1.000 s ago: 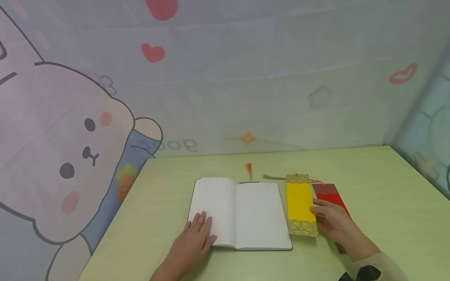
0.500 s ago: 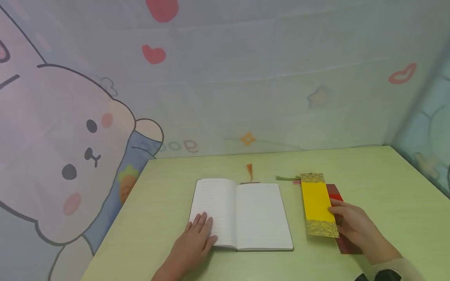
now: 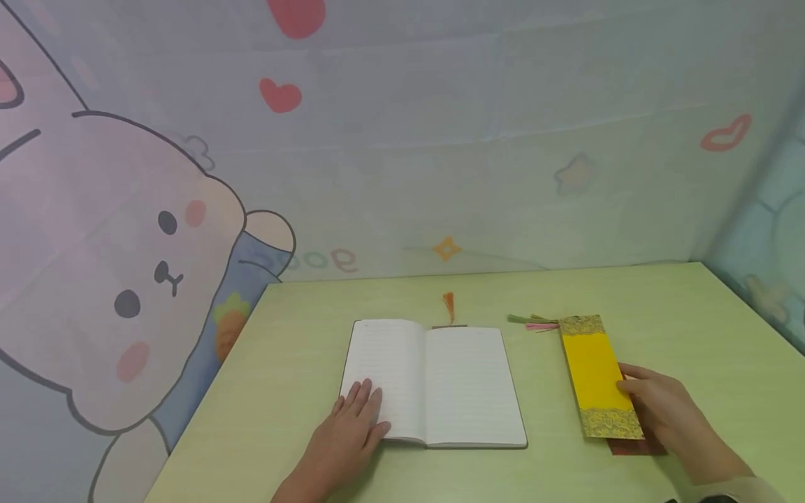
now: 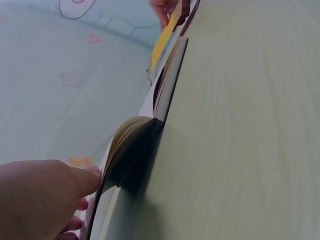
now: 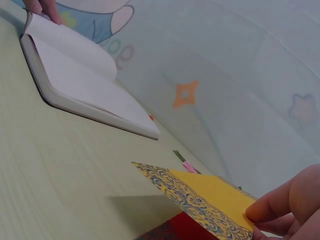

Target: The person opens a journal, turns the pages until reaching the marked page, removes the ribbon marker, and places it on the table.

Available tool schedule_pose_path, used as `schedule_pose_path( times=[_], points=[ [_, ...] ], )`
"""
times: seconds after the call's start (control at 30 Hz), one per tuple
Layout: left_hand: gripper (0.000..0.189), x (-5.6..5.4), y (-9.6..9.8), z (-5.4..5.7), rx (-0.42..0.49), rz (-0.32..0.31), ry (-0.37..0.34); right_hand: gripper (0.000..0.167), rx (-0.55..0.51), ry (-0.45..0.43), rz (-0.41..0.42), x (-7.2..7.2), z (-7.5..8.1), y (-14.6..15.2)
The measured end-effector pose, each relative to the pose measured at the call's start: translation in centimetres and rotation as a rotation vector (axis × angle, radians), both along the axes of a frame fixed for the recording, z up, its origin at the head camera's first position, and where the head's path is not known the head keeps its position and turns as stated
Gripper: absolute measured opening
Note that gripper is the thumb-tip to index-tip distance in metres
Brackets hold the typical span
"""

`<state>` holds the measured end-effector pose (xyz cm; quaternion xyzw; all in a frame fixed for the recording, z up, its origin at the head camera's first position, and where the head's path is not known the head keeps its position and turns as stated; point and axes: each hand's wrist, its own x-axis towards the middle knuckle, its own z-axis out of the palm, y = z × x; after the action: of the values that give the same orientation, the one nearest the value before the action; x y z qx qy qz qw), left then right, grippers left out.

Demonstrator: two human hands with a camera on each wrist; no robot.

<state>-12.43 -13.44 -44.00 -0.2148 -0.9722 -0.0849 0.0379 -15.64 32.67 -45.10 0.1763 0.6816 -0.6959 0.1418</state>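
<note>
An open lined notebook (image 3: 468,391) lies on the table, and my left hand (image 3: 342,433) rests with its fingers extended on the left page. My right hand (image 3: 669,412) pinches the right edge of a yellow bookmark (image 3: 594,370) with ornate patterned ends. In the right wrist view the yellow bookmark (image 5: 200,195) is tilted, its near end raised over a shadow on the table. A red bookmark (image 3: 638,447) lies beneath it, mostly hidden by the yellow bookmark and my right hand. Green and pink tassels (image 3: 534,323) stick out left of the yellow bookmark's far end.
An orange tassel (image 3: 448,306) lies behind the notebook, beside a thin brown edge (image 3: 449,326) showing past the pages. The pale green table (image 3: 251,419) meets a cartoon-printed cloth (image 3: 402,140) at the back.
My right hand has carried the yellow bookmark to the right, away from the notebook and over the red bookmark. My left hand stays on the page.
</note>
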Motion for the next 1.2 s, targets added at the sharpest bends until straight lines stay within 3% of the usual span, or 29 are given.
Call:
schedule_pose_path(
  times=[0.17,0.4,0.63,0.83,0.93,1.03,1.2],
  points=[
    [0.054,-0.2,0.1,-0.1,0.000,0.002,0.005,0.066,0.103,-0.002,0.053,0.1,0.0,0.8],
    [0.055,-0.2,0.1,-0.3,-0.010,0.002,0.001,0.061,0.368,0.025,0.066,0.4,-0.3,1.0],
    [0.055,-0.2,0.2,0.0,0.003,-0.001,0.004,0.052,0.797,0.226,0.119,0.8,-0.2,0.8],
    [0.055,-0.3,0.1,-0.2,0.003,-0.001,0.011,0.044,1.045,0.366,0.177,1.0,0.2,-0.1],
    [0.055,-0.3,0.1,-0.2,0.006,-0.002,0.008,0.043,1.090,0.440,0.197,1.0,0.3,-1.4],
    [0.055,-0.3,0.1,-0.1,0.001,0.001,0.002,0.048,1.067,0.557,0.230,1.1,0.5,-3.2],
    [0.054,-0.2,0.1,0.0,0.015,-0.004,0.005,0.062,1.018,0.764,0.382,1.2,0.4,-6.0]
  ],
)
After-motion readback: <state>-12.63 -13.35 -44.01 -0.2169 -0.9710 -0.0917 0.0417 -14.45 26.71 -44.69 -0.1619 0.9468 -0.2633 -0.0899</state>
